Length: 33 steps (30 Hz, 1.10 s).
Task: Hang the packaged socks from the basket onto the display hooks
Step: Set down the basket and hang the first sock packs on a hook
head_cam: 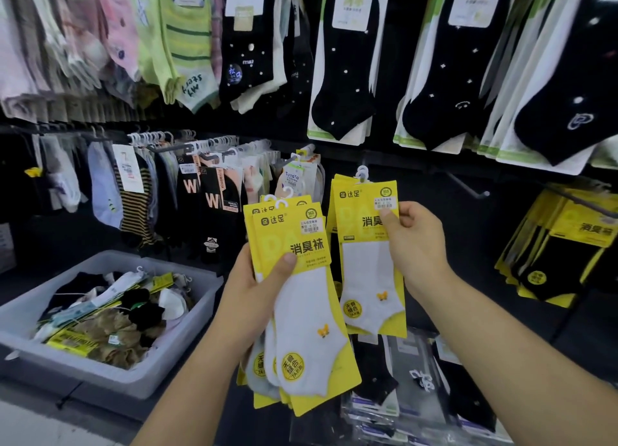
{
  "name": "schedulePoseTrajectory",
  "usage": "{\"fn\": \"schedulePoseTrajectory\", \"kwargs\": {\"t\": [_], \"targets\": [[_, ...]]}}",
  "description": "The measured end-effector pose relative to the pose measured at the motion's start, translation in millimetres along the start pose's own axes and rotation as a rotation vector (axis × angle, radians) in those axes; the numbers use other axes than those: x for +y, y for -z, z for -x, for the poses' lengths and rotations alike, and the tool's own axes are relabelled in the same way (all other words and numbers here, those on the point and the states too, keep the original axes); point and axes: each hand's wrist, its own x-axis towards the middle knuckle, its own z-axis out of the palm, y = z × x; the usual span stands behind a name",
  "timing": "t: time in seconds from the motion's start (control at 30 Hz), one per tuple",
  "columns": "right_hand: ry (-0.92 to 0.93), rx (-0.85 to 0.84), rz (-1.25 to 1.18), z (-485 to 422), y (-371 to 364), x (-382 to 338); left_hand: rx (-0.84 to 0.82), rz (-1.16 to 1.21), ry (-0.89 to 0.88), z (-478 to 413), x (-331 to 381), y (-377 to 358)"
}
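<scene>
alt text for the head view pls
A person's left hand grips a stack of yellow-carded white sock packs while the right hand pinches matching packs before a sock display wall. A grey plastic basket of socks sits lower left.

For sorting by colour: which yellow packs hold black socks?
The hanging packs at far right: black socks, while the stack in the left hand and the pack in the right hand show pale ones.
</scene>
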Motion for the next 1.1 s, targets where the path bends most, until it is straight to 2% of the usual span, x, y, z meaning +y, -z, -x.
{"fn": "schedulePoseTrajectory", "kwargs": {"t": [0.33, 0.4, 0.47, 0.57, 0.63, 0.73, 0.83, 0.93, 1.03, 1.1], "targets": [[-0.106, 0.104, 0.094, -4, -3, 15, -0.095, 0.043, 0.049, 1, -5, -4], [-0.019, 0.148, 0.224, 11, -1, 12, -0.089, 0.041, 0.044, 1, -6, -4], [0.081, 0.065, 0.227, 31, -4, 7, -0.075, 0.027, 0.026, 1, -5, -6], [0.025, -0.227, 0.103, 57, -16, -6, -0.030, 0.019, -0.005, 3, -2, -11], [-0.006, -0.324, 0.119, 63, -22, -11, -0.012, 0.009, -0.011, 5, -2, -16], [-0.031, -0.298, 0.041, 61, -20, -12, 0.003, 0.062, 0.026, 8, -4, -20], [-0.157, -0.262, -0.081, 58, -13, -7, -0.026, 0.126, 0.083, 9, -7, -20], [-0.264, -0.300, -0.159, 56, -7, -4, -0.044, 0.069, 0.072, 10, -8, -17], [-0.185, -0.250, -0.213, 45, 0, -16, -0.060, -0.026, 0.042, 9, -7, -14], [-0.101, -0.244, -0.140, 34, 4, -29, -0.072, -0.060, 0.024, 9, -7, -13]]}}
